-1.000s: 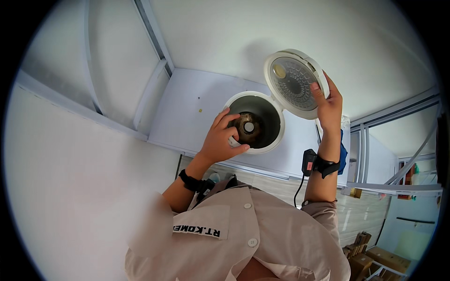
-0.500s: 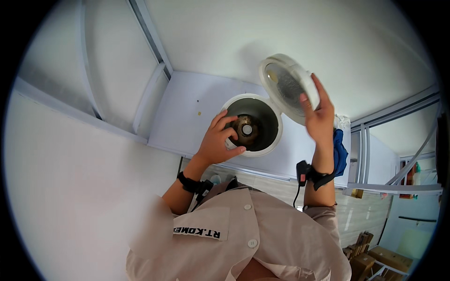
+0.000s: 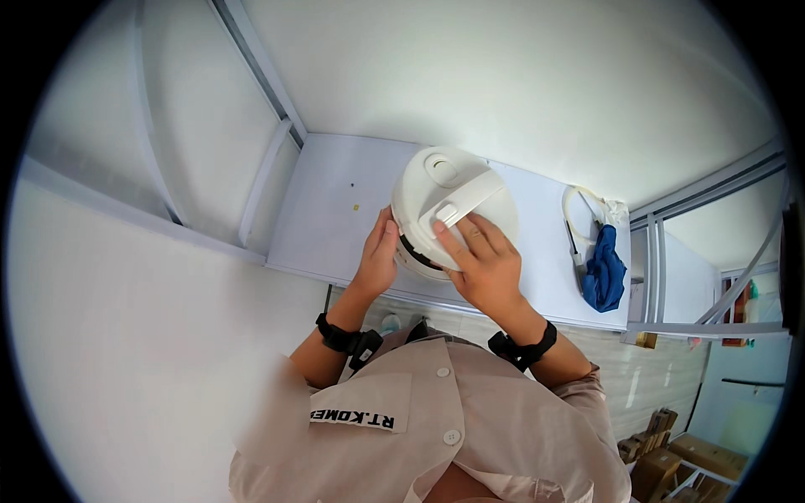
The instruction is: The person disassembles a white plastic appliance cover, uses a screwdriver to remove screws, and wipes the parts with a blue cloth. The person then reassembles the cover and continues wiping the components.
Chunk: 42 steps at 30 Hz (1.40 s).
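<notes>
A white rice cooker (image 3: pixel 417 265) stands on the pale bench. Its lid (image 3: pixel 457 189) is swung down over the pot, with a dark gap still showing at the near left rim. My right hand (image 3: pixel 486 267) lies on top of the lid, fingers stretched beside the handle (image 3: pixel 470 198) and the index fingertip at its latch end. Against the cooker's left side rests my left hand (image 3: pixel 377 258), fingers extended and thumb up, not wrapped round anything. The inside of the pot is hidden beneath the lid.
On the bench (image 3: pixel 323 226) to the right are a blue cloth bundle (image 3: pixel 605 272) and a pale looped cord (image 3: pixel 572 201). A small yellow scrap (image 3: pixel 355 207) lies left of the cooker. Metal frame rails (image 3: pixel 721 331) border the right, with cardboard boxes (image 3: pixel 658 474) low beyond them.
The lid has come down from upright to nearly closed, my right hand moving left with it. My left hand has drawn back from over the pot opening to the cooker's side.
</notes>
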Tool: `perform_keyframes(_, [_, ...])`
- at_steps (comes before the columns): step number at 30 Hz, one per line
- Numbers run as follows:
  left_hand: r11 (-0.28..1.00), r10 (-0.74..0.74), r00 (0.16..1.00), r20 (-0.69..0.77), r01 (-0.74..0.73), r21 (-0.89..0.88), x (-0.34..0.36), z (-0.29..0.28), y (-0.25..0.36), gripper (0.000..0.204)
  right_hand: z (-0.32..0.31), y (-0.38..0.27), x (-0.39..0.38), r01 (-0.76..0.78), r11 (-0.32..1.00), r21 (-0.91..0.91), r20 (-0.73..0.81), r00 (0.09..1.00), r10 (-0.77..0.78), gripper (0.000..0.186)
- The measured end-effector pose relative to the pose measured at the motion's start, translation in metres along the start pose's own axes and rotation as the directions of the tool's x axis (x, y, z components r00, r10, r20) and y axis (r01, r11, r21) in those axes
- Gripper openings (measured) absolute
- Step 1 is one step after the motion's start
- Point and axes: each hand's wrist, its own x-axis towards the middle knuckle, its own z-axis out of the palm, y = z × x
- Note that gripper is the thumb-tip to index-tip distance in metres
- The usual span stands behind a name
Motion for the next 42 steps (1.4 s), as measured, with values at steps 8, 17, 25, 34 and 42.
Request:
perform_keyframes(8, [0.993,-0.098,0.992,-0.074,0.093,-0.07,-0.003,-0.001,-0.007,0.052,0.013,-0.002,-0.01,0.082,0.997,-0.011,-0.026,0.996,-0.082,0.071])
perform_keyframes(17, [0.976,-0.136,0.983,-0.127,0.111,-0.185,-0.005,-0.007,-0.02,0.047,0.017,-0.001,-0.004,0.105,0.994,-0.031,-0.069,0.992,-0.106,0.058])
perform_keyframes(25, [0.976,-0.128,0.976,-0.177,0.092,-0.199,-0.007,-0.003,-0.022,0.047,0.013,-0.006,0.001,0.109,0.993,-0.045,-0.07,0.991,-0.112,0.058])
perform_keyframes(34, [0.975,-0.141,0.973,-0.181,0.105,-0.194,-0.008,0.0,-0.025,0.047,-0.007,-0.004,0.018,0.067,0.998,0.004,0.021,0.998,-0.067,0.057])
perform_keyframes(42, [0.99,-0.109,0.981,-0.159,0.093,-0.106,-0.009,0.002,-0.021,0.041,-0.042,0.044,0.054,-0.224,0.915,0.336,0.118,0.974,0.195,0.053])
